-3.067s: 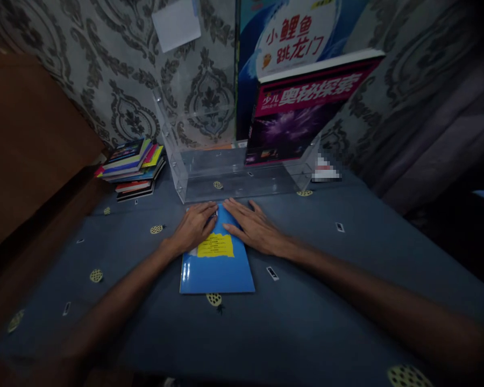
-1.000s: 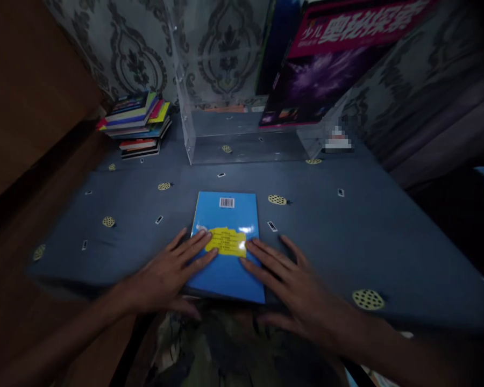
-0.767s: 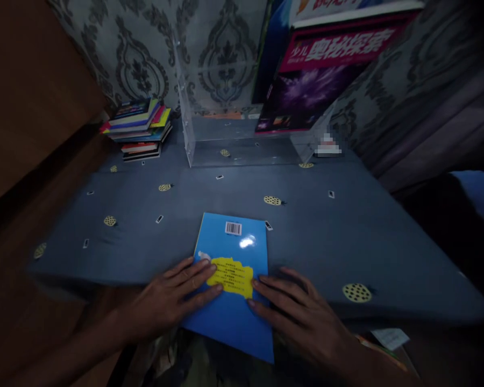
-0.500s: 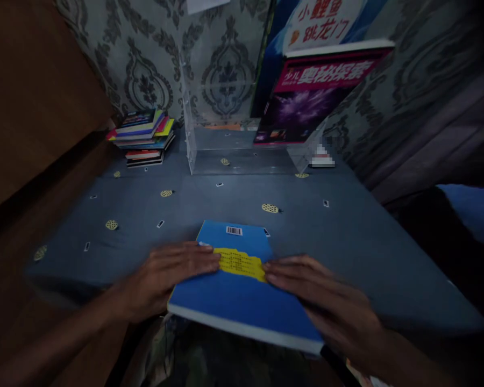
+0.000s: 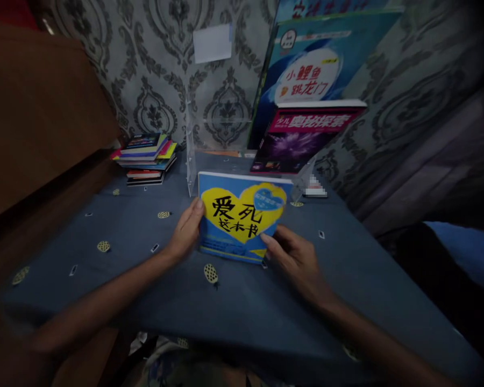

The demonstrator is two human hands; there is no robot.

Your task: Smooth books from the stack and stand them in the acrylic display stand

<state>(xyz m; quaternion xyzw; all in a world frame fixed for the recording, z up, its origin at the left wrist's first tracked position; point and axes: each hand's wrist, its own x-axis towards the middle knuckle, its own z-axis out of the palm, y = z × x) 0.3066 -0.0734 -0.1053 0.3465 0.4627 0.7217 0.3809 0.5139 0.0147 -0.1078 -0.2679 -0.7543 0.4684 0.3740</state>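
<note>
The left hand (image 5: 185, 232) and right hand (image 5: 292, 257) grip the blue book (image 5: 242, 217) by its sides, upright on the table (image 5: 347, 279), not yet in the clear rack (image 5: 210, 150) just behind.

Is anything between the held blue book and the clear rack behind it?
Nothing visible. Left hand and right hand hold the book just before the rack; its left part is bare, two books lean at its right.

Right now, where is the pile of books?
The pile of books sits far left on the blue tablecloth, against the wall, left of the clear stand.
</note>
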